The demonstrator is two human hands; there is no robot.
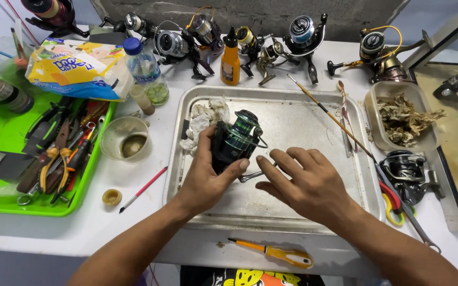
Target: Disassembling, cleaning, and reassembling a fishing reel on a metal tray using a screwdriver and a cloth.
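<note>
Head view: your left hand [206,177] is wrapped around a dark spinning reel [235,140] with a green-banded spool, thumb on its right side and fingers curled behind the body, holding it upright over the metal tray [314,119]. The reel sits just above and left of centre in that tray, right in your palm. Your right hand [306,182] lies just beside it to the right, palm down, fingers loosely spread and reaching toward the reel's base; I cannot tell whether the fingertips pinch the thin metal part [250,176] poking out there. A crumpled rag [203,119] rests in the tray just left of the reel. An orange-handled screwdriver [276,253] lies below the tray near the table edge. A green tool tray [6,139] sits well left.
</note>
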